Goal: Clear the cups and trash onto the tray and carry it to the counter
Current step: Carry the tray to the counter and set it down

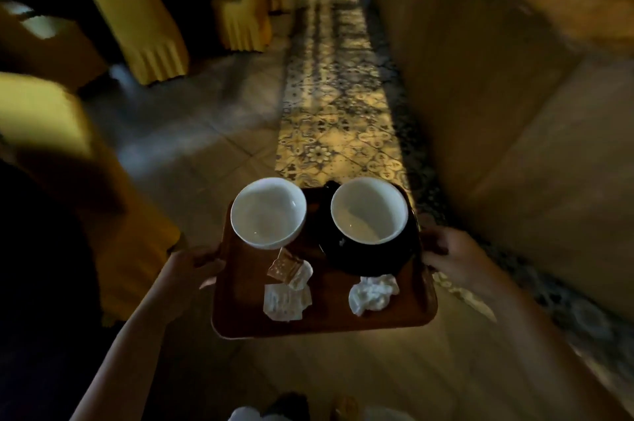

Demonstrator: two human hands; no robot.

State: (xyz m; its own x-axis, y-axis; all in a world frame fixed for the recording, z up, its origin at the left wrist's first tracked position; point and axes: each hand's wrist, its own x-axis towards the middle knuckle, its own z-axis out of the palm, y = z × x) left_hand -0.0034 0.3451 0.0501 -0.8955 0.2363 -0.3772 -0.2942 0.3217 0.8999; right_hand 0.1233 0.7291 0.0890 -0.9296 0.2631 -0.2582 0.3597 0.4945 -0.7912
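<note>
A brown wooden tray [326, 326] is held in the air over the floor. My left hand [192, 268] grips its left edge and my right hand [453, 257] grips its right edge. Two white cups stand at the tray's far end: the left cup [267, 213] and the right cup [368, 209], the right one on a dark saucer [370, 261]. Nearer me lie a crumpled white napkin [372, 295], a white wrapper [286, 302] and a small brown packet [283, 266].
A patterned tile strip [338, 104] runs ahead along the floor. A tall tan counter wall [497, 94] lines the right side. Yellow-covered chairs [137, 19] stand at the left and far left, one close by [51, 132].
</note>
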